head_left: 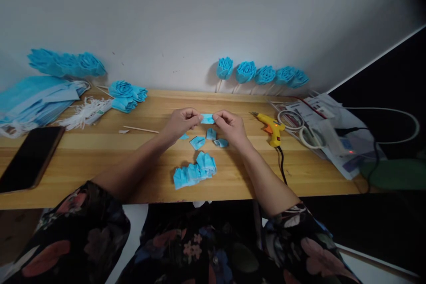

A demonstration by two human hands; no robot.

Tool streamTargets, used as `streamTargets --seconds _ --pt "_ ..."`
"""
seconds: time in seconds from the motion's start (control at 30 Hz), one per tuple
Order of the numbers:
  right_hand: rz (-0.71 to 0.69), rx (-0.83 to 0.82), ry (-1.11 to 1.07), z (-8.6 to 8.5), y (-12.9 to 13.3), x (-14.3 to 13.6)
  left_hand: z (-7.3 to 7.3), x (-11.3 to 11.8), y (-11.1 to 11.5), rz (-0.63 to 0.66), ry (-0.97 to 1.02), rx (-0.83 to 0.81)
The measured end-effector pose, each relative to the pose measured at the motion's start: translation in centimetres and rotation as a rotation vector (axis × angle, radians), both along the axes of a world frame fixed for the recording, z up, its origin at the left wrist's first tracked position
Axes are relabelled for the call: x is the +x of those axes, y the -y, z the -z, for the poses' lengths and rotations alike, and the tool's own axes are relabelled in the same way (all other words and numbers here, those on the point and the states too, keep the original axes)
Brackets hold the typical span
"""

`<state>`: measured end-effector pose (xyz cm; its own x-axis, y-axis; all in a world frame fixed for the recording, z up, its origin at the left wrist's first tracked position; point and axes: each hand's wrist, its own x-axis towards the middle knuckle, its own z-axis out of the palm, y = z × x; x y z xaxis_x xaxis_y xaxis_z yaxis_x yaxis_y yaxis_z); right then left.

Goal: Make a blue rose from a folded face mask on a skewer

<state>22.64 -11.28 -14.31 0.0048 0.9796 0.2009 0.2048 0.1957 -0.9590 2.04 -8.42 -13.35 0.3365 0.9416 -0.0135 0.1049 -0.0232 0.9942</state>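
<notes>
Between my two hands a small blue fabric piece (207, 119) is stretched out flat just above the table. My left hand (183, 123) pinches its left end between thumb and fingers. The right end is pinched by my right hand (230, 125). Below it lie several folded blue fabric pieces (197, 143), loose on the wood. Nearer to me sits a row of pleated blue pieces (195, 171) bunched together. A thin wooden stick (141, 129) lies by my left wrist, partly behind it.
Several blue fabric flowers on sticks (246, 72) lean against the wall. A yellow glue gun (273, 129) with a black cord, scissors (311, 135) and a power strip (336, 137) lie right. Left are a phone (30, 157), stacked blue masks (40, 97) and white elastic cords (87, 113).
</notes>
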Motion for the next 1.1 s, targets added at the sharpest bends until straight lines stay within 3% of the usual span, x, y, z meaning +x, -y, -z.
streamTargets --seconds 0.1,0.23,0.6,0.87,1.1 --pt "-0.003 -0.067 -0.122 0.13 -0.06 -0.03 -0.03 0.09 -0.04 0.004 0.071 -0.062" --pt "-0.011 -0.152 -0.291 0.32 -0.17 -0.08 -0.24 0.25 0.11 -0.083 0.083 -0.052" --pt "-0.074 -0.168 -0.173 -0.54 0.58 -0.29 -0.02 0.44 0.45 -0.046 0.022 0.031" --pt "-0.074 -0.197 -0.136 -0.14 0.52 -0.32 0.02 0.54 0.81 -0.002 -0.019 0.1" --pt "-0.018 -0.154 -0.244 0.12 0.3 0.0 0.33 0.4 0.43 -0.083 0.018 0.095"
